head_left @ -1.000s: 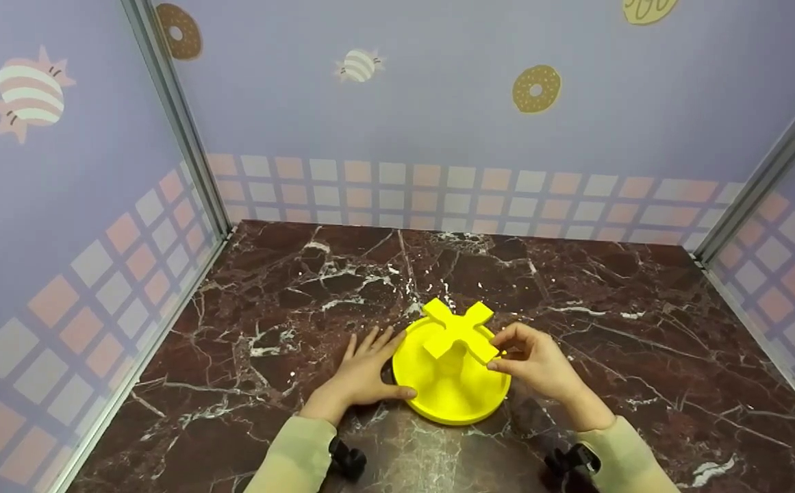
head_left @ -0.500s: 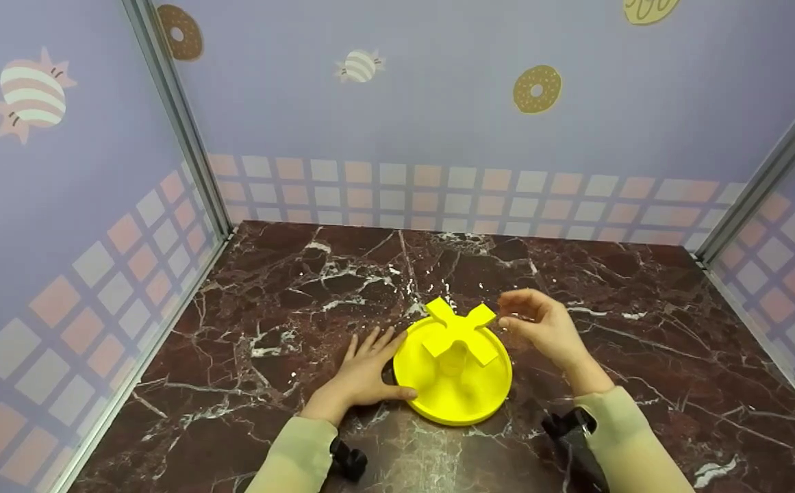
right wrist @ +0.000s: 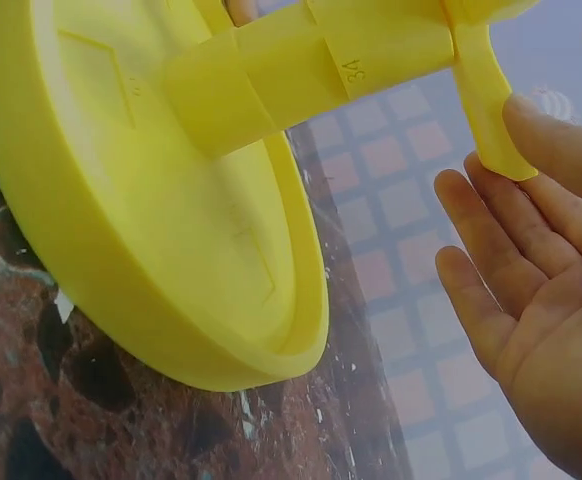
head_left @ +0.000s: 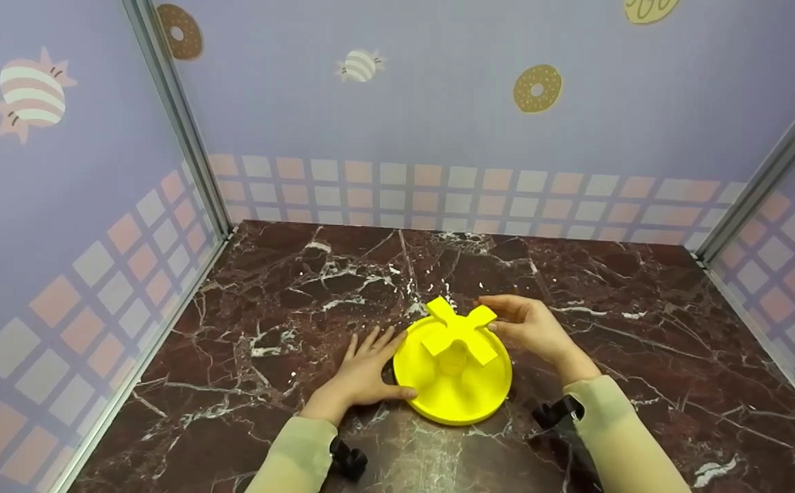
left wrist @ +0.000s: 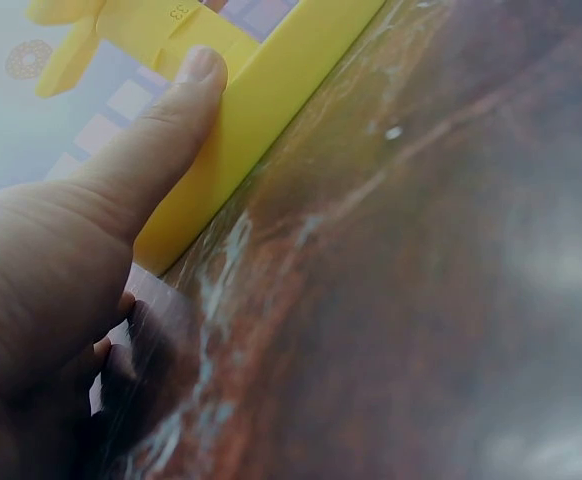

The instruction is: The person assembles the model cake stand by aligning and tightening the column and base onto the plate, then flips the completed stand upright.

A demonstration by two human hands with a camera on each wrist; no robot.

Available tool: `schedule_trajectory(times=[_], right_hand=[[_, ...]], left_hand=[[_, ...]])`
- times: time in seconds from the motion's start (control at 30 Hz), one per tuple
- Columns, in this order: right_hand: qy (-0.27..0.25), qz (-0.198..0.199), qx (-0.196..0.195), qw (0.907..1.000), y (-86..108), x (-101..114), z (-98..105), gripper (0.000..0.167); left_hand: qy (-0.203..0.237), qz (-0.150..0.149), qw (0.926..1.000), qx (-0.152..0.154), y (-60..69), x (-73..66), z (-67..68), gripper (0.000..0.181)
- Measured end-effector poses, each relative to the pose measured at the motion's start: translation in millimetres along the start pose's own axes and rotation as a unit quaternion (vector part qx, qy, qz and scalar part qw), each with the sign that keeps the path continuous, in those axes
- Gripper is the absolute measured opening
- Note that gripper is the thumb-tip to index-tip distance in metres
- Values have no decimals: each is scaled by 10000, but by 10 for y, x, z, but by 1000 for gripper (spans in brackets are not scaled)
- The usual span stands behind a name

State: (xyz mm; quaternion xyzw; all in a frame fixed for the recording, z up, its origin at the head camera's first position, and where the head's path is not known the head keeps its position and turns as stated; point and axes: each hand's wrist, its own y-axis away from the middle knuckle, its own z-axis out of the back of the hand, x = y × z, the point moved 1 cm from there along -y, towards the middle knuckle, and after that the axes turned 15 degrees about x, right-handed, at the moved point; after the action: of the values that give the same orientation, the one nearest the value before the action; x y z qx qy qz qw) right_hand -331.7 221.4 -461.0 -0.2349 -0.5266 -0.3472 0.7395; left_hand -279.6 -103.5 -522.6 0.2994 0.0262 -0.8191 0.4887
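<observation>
A round yellow base with a raised rim lies on the marbled tabletop. From its middle rises a yellow post made of sections, one marked 34. On top of the post sits a yellow cross-shaped piece with arms spread out. My left hand rests against the base's left side, its thumb laid on the rim and its other fingers stretched forward. At the far right arm of the cross, my right hand pinches that arm between thumb and index finger; the other fingers stay loose.
The dark red marble tabletop carries small white flecks beyond the base. Patterned panels enclose it at the back and sides, with metal posts at the corners. Each sleeve has a black wrist device.
My right hand has let go of the near right arm of the cross, moved away toward the far side, and taken hold of the far right arm. My left hand has stayed put.
</observation>
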Motion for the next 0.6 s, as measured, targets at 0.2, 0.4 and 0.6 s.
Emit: schedule_trajectory(times=[0.2,0.4,0.6], right_hand=[[-51,17,-163,9999,55,6,-14,48],[68,43,-316,9995,144,-5,-58,45],[208,141,-479,9985,217,-15,-108,43]], left_hand=[[-30,24,10000,24,3,-3,5,112],[-20,35,10000,38,4,-6,9,112],[-31,26,10000,13,-9,0,-3,112]])
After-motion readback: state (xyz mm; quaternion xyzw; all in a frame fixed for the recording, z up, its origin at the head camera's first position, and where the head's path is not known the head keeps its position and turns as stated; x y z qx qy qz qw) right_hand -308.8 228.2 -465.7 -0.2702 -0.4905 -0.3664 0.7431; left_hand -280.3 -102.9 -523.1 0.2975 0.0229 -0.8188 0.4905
